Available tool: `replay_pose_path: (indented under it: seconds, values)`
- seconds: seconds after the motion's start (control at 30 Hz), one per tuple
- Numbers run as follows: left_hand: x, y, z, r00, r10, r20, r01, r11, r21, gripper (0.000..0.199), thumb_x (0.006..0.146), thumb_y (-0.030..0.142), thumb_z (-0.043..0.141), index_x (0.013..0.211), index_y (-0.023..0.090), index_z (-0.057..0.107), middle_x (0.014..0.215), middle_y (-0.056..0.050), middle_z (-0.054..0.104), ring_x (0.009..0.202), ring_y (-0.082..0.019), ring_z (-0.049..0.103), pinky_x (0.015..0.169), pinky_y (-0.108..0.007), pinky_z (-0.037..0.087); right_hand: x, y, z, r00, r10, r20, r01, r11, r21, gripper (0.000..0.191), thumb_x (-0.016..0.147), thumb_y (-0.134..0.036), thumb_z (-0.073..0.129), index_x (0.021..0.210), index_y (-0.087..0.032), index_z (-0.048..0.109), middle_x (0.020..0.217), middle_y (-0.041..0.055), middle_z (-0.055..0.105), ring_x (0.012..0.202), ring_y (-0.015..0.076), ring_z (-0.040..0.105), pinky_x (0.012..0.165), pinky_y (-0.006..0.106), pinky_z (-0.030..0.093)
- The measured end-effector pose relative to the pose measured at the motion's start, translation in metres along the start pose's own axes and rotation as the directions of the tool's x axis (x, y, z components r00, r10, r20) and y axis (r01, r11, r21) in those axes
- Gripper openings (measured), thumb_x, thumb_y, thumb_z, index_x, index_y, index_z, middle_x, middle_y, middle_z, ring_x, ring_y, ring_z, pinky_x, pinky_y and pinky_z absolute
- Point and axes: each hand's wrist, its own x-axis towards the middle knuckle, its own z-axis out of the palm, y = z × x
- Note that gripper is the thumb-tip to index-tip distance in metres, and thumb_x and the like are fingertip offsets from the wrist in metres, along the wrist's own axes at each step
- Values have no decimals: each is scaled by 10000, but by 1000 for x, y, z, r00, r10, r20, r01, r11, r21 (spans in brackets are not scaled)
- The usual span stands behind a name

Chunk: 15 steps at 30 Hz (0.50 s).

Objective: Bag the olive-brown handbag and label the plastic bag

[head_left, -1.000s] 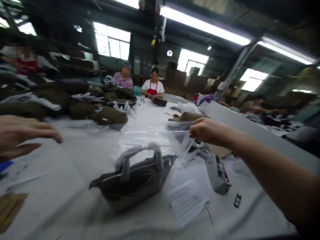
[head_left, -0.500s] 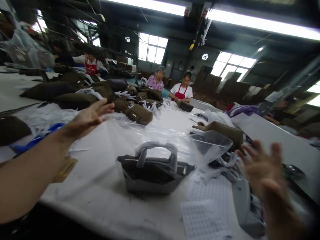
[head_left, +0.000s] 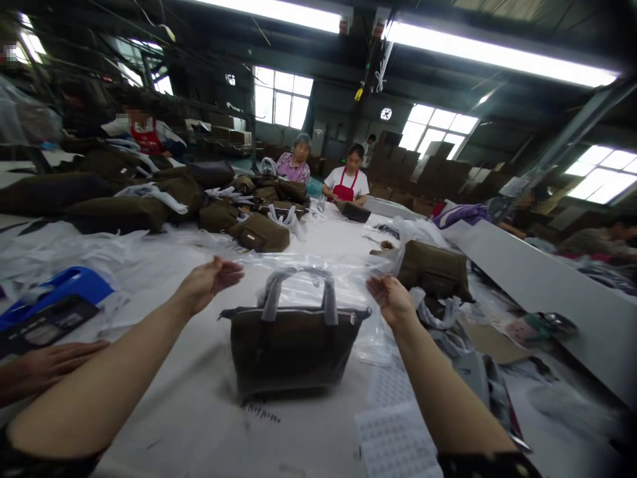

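A dark olive handbag (head_left: 293,348) stands upright on the white table, its two handles wrapped in pale film. Clear plastic, apparently a plastic bag (head_left: 343,265), surrounds and rises above it. At its upper left edge is my left hand (head_left: 212,282), fingers closed together on the film. My right hand (head_left: 393,299) grips the film at the upper right, fingertips turned inward. The handbag itself is touched by neither hand.
Another person's hand (head_left: 54,365) rests at the left below a blue tool (head_left: 74,289) and a black device (head_left: 54,322). Olive bags (head_left: 261,232) pile up behind. Printed sheets (head_left: 395,435) lie front right; a white board (head_left: 542,292) borders the right side.
Both hands have come inward from wide apart and open to the plastic's upper edges. The handbag looks more upright. The view has shifted, and another person's hand now shows at the left.
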Motion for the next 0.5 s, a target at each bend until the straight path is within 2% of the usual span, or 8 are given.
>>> replay_pose_path:
  seconds: [0.1,0.17,0.2,0.23,0.3,0.4,0.5]
  values:
    - [20,37,9,998,34,54,-36,999,21,317,828,442,541,760,142,619,790,-45,693,790,-197,645,817,-344,501,16,-25,14,1000,-11,-3,11,999,-30,218,712,-306,662,693,-209,468,612,-18,627,606,142,625,731,317,524]
    - [16,47,6,993,33,112,-40,998,57,371,743,509,621,732,138,633,749,-67,691,757,-225,646,775,-353,512,13,-30,2,991,-66,116,81,989,-124,232,745,-382,625,694,-205,482,571,-20,599,582,152,607,721,319,510]
    - [11,44,1,985,-4,174,-18,992,122,403,708,535,644,732,133,647,747,-86,690,752,-240,645,771,-357,510,9,-25,-10,978,-70,195,111,972,-205,261,757,-426,605,689,-202,489,554,-17,590,575,158,595,726,327,499]
    - [4,34,-4,968,-67,243,14,977,215,434,690,560,647,738,129,662,758,-104,691,755,-251,644,777,-361,504,3,-14,-24,961,-51,272,135,943,-303,291,769,-465,581,688,-198,497,546,-9,590,586,166,588,743,337,483]
    - [-12,-1,-16,892,-251,377,62,892,448,483,728,609,567,765,143,688,810,-109,694,801,-253,638,829,-355,478,-10,20,-57,927,48,371,157,849,-504,345,788,-518,531,692,-188,512,559,17,617,643,185,583,796,358,446]
    - [-38,-72,-31,800,-430,419,113,793,599,565,704,683,519,713,148,699,779,-99,692,785,-264,629,812,-360,475,-33,85,-100,885,255,389,106,702,-704,429,779,-597,460,681,-181,502,595,51,648,686,211,592,807,380,418]
    - [-61,-130,-44,755,-502,421,123,739,662,672,648,766,477,700,136,705,774,-116,688,779,-285,623,777,-364,481,-57,133,-127,841,389,375,33,656,-754,464,744,-634,449,654,-180,488,568,50,632,610,221,600,692,361,442]
